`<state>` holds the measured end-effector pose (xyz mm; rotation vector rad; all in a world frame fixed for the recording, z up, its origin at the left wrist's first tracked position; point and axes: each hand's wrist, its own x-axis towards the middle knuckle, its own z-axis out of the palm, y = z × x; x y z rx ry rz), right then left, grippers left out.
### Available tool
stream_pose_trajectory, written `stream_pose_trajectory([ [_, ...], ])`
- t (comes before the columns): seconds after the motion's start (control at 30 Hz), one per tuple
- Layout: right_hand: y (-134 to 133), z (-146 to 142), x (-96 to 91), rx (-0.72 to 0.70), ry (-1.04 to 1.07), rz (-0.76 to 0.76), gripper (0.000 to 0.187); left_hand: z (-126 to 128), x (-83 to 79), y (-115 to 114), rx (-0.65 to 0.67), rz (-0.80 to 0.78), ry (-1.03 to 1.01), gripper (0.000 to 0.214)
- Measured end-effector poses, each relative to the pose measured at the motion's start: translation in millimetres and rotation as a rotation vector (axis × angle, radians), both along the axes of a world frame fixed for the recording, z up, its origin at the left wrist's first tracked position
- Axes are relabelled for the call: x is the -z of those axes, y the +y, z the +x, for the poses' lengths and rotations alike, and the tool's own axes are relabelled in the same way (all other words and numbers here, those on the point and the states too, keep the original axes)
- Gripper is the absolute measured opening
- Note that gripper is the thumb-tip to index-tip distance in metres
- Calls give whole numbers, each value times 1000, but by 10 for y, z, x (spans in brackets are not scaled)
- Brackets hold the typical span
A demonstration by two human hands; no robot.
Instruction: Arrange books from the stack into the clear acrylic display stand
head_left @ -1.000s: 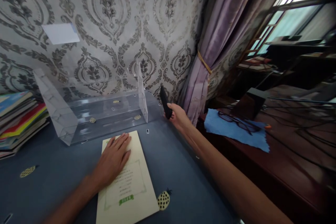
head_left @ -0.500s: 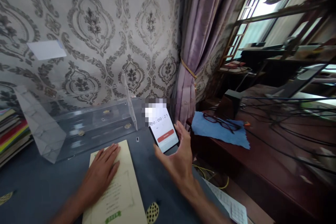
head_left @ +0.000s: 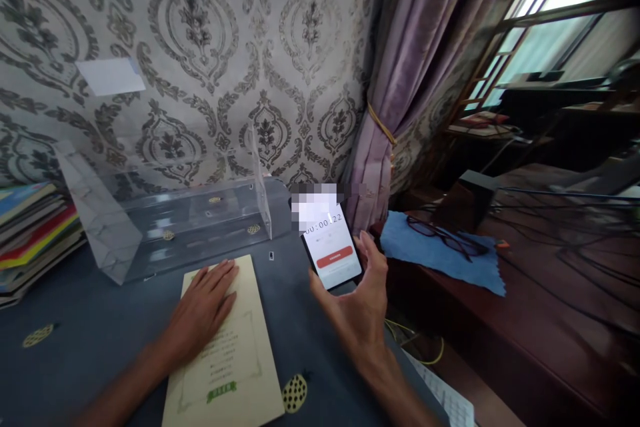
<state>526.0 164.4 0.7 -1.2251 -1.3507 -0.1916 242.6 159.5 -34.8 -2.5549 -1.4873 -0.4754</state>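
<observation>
My left hand [head_left: 209, 303] lies flat on a cream-coloured book [head_left: 245, 353], fingers stretched out towards its far edge. The book rests on the dark blue tablecloth and carries small print and a green banner near its lower end. In my right hand [head_left: 363, 293] is a smartphone [head_left: 334, 273], gripped by its lower edges between thumb and fingers. A running timer and a red button show on its bright screen, whose upper part is blurred out. Behind the book stands a clear acrylic rack [head_left: 190, 213].
A stack of books [head_left: 35, 233] sits at the left. On the reddish-brown desk [head_left: 480, 340] at the right, glasses [head_left: 445, 237] lie on a blue cloth [head_left: 400, 240] near tangled cables. A white keyboard [head_left: 443, 393] is low at the right. Behind hangs a purple curtain [head_left: 415, 67].
The timer has gone from 21 to 22. The whole view has shifted, so things appear further right. Both hands keep their places on the book and the smartphone.
</observation>
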Motion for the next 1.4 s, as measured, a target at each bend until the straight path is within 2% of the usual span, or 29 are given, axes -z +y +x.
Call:
stream_pose_trajectory([
  [0.33, -19, 9, 24, -23, -19, 12, 91, 6, 3, -5, -8, -25, -12, 46],
  [1.4, -66, 36, -30, 12, -29, 92, 86, -5, -1, -8, -9, 0, 16, 47],
])
